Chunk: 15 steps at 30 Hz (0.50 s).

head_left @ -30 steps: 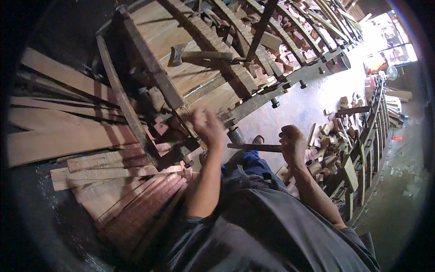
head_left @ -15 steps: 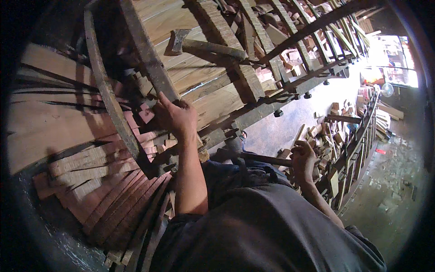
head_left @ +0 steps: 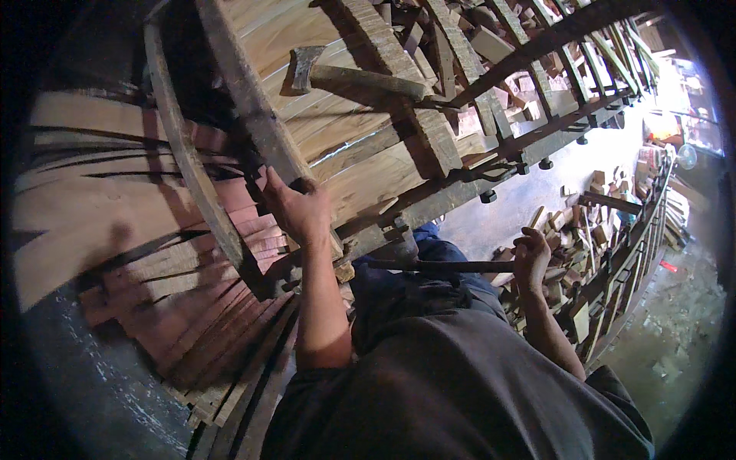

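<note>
My left hand [head_left: 301, 211] is closed over the near part of a long, worn wooden bar [head_left: 257, 107], which lies along the left edge of a panel of pale boards [head_left: 345, 165]. To the right, my right hand [head_left: 530, 261] is at the end of a dark metal rod [head_left: 468, 267], its palm against the tip. Its fingers are loosely bent and raised above the rod rather than wrapped round it. The rod crosses the screw end of a metal clamp [head_left: 402, 247] in front of my body. A hatchet [head_left: 360, 78] with a wooden handle lies across the boards.
A narrow curved bar [head_left: 184, 146] runs left of my left hand, above stacked reddish planks [head_left: 192, 326]. Wooden crosspieces [head_left: 395, 73] span the rack ahead, with a long clamp rail [head_left: 460, 195] on its right side. Wood offcuts [head_left: 567, 253] are heaped beyond my right hand.
The view has shifted, so the rack appears farther right. My right hand and the rod's end sit slightly higher, with the rod now nearly level. My left hand stays on the wooden bar.
</note>
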{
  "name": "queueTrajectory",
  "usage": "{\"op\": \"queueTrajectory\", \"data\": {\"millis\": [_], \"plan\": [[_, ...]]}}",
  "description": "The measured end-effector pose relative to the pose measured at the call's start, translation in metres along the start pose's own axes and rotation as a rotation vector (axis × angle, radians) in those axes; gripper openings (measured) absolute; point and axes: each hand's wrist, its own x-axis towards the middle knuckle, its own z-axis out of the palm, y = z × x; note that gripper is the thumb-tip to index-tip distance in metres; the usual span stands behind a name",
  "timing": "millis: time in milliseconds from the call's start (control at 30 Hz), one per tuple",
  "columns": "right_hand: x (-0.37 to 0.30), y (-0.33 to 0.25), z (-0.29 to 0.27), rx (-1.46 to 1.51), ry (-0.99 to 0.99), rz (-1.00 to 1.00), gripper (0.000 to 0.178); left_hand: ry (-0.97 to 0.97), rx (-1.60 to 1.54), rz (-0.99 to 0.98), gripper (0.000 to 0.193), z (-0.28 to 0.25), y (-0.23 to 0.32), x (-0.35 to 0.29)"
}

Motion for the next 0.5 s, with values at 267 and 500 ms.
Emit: {"op": "queueTrajectory", "data": {"millis": [267, 500], "plan": [[0.015, 0.027, 0.008, 0.069, 0.052, -0.021, 0.036, -0.059, 0.015, -0.099, 0.067, 0.002, 0.008, 0.0], [0.003, -0.003, 0.011, 0.674, 0.194, 0.194, 0.041, -0.009, 0.113, -0.055, 0.061, 0.002, -0.002, 0.002]]}}
